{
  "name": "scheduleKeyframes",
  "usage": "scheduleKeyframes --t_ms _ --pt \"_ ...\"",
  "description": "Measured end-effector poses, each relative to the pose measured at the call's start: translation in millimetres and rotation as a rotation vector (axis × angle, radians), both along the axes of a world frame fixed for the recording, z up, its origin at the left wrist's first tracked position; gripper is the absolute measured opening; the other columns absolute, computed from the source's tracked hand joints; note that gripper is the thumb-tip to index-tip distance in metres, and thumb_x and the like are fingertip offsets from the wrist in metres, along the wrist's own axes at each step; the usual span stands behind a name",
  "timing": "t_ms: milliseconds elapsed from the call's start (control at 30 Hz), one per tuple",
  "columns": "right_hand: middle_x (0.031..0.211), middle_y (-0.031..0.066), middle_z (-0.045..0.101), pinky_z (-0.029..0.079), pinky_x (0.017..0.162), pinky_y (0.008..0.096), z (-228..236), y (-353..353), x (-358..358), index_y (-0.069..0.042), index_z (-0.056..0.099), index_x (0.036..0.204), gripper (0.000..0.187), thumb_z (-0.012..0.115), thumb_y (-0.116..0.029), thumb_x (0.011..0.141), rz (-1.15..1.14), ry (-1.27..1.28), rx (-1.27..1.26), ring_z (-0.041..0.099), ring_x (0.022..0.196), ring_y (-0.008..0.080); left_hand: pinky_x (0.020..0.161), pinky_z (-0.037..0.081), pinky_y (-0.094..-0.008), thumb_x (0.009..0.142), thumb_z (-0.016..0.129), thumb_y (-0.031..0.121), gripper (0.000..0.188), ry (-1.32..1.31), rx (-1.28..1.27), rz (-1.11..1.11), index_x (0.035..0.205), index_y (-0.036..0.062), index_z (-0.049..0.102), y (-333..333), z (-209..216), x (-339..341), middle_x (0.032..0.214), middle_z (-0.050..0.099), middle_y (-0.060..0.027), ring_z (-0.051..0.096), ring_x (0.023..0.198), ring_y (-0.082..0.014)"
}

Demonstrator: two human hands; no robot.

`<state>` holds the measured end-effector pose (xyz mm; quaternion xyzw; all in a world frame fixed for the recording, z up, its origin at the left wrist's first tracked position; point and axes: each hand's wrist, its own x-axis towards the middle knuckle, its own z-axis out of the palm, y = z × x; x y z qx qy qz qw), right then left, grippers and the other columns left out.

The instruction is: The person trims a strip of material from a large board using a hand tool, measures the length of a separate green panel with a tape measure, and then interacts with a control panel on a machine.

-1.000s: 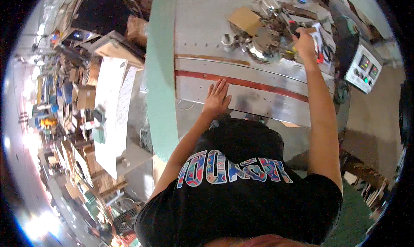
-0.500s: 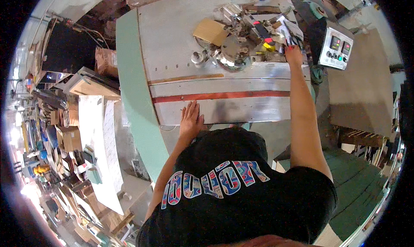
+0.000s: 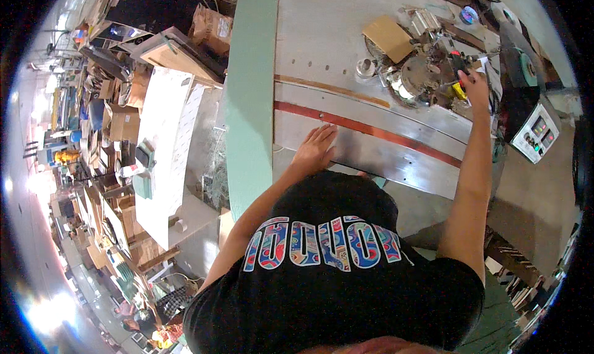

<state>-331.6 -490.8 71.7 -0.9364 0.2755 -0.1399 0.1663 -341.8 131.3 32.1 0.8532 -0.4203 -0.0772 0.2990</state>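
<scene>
1. Right hand [image 3: 475, 82] stretched far out over the surface [image 3: 322, 38], fingers curled onto a small red-and-yellow tool [image 3: 456, 76] at the edge of a pile of metal parts [image 3: 417, 76]. Can't tell how tight the grip is, too small and half hidden.
2. Tool's long axis hard to read; looks roughly in line with the reaching forearm, yellow end toward the body, red end away.
3. Left hand [image 3: 315, 149] flat and spread wide on the bare metal, holding nothing, palm down just this side of the red stripe [image 3: 371, 130] that runs slantwise across the sheet.
4. Tool well apart from the left hand, up and to the right of it, touching the right hand's fingers.
5. Cardboard piece [image 3: 388, 37] just left of the parts pile, beyond the left hand.
6. Grey control box [image 3: 536, 133] with small displays off the right side of the right forearm, near the surface's right edge.
7. Green edge band [image 3: 250, 94] running along the left of the left hand; plenty of bare sheet between the two hands, crowded only around the right one.
</scene>
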Motion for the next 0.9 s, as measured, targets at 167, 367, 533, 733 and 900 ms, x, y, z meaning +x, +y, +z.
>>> scheduleKeyframes --t_ms 167,367,533,733,900 --pt "0.126 0.0227 0.068 0.057 0.094 0.0450 0.2 -14.0 -8.8 -0.017 0.072 0.136 0.063 0.083 -0.055 0.088 0.020 0.103 -0.086 0.070 0.110 0.0371 0.119 0.042 -0.0507 0.092 0.071 0.016 0.055 0.011 0.022 0.019 0.143 0.0023 0.060 0.2 -5.7 19.3 0.148 0.060 -0.0155 0.056 0.138 -0.0366" --pt "0.140 0.0182 0.065 0.054 0.103 0.0419 28.5 10.9 -49.9 -0.010 0.072 0.137 0.053 0.078 -0.043 0.095 -0.299 0.058 -0.285 0.067 0.121 0.0308 0.112 0.047 -0.0501 0.092 0.070 0.014 0.051 0.002 -0.101 0.116 0.142 0.0071 0.062 7.3 -7.1 37.4 0.141 0.065 -0.0141 0.061 0.129 -0.0367" --pt "0.116 0.0077 0.073 0.051 0.087 0.0294 94.6 117.5 -119.0 0.000 0.073 0.125 0.044 0.073 -0.037 0.100 -0.388 -0.686 0.628 0.063 0.103 0.0132 0.108 0.048 -0.0502 0.094 0.068 0.014 0.048 -0.031 -0.133 0.332 0.141 0.0075 0.063 22.3 -0.5 53.8 0.138 0.066 -0.0137 0.062 0.125 -0.0382" --pt "0.107 0.0020 0.070 0.043 0.070 0.0292 88.2 251.8 -117.9 -0.001 0.062 0.141 0.044 0.063 -0.020 0.102 -0.236 -0.643 0.657 0.059 0.083 0.0090 0.113 0.042 -0.0530 0.094 0.069 0.016 0.059 -0.041 -0.109 0.473 0.149 0.0042 0.053 43.5 5.4 70.6 0.145 0.059 -0.0178 0.055 0.133 -0.0411" --pt "0.148 0.0252 0.062 0.051 0.110 0.0460 75.3 428.9 -5.9 -0.022 0.045 0.163 0.060 0.061 -0.033 0.107 0.199 0.032 0.566 0.062 0.134 0.0432 0.122 0.028 -0.0602 0.094 0.068 0.023 0.082 -0.101 -0.062 0.533 0.163 -0.0005 0.031 49.8 10.1 86.9 0.164 0.041 -0.0208 0.040 0.150 -0.0417"
